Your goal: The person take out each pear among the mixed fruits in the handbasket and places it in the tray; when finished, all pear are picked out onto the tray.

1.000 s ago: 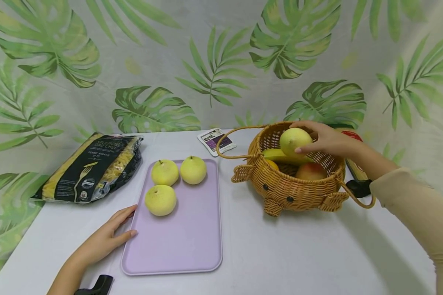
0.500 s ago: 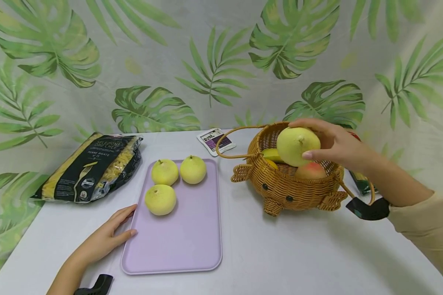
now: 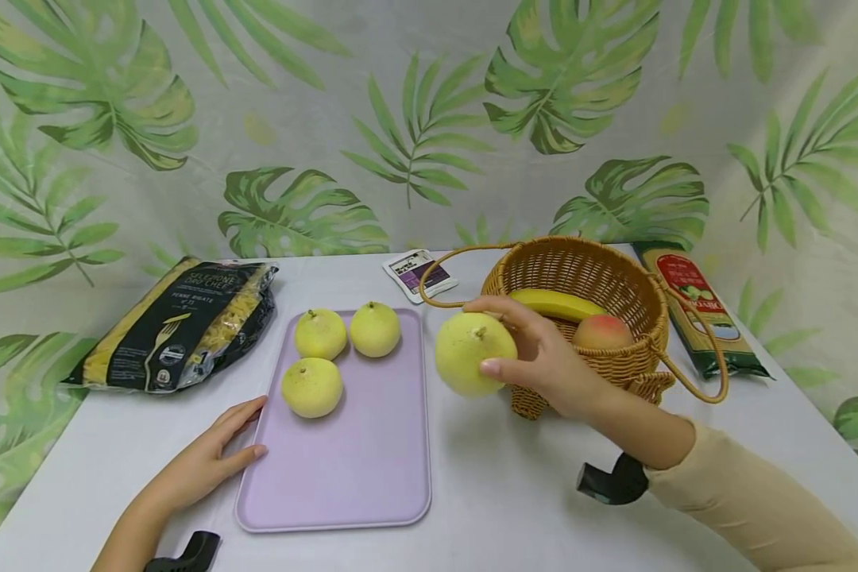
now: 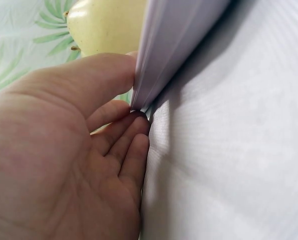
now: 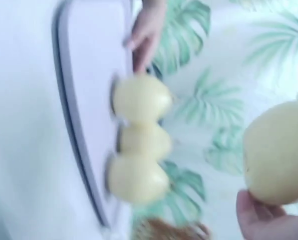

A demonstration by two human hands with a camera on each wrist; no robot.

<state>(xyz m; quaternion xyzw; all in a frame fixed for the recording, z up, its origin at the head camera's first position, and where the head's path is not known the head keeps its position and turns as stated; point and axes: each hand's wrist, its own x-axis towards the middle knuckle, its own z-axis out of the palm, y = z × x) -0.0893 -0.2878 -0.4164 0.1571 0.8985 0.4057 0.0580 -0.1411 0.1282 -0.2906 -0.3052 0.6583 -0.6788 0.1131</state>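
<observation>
In the head view my right hand (image 3: 543,353) holds a round, pale yellow pear (image 3: 472,353) in the air, between the lilac tray (image 3: 357,469) and the wicker basket (image 3: 579,373). Its thumb lies on the near side of the pear, the fingers over the top and back. Three similar pears (image 3: 311,388) stand grouped at the tray's far left. My left hand (image 3: 200,461) rests at the tray's left edge. The left wrist view shows its thumb (image 4: 104,70) touching the rim and its other fingers extended against the edge and the cloth.
Inside the basket lie a banana (image 3: 558,304) and a peach-like fruit (image 3: 604,332). A black penne bag (image 3: 179,326) is left of the tray. Behind stands a small white-and-purple packet (image 3: 419,274); a green-and-red pack (image 3: 701,302) lies right of the basket.
My right hand has lifted the pear out of the basket and carried it left and nearer, toward the tray. The left hand and the tray have stayed in place.
</observation>
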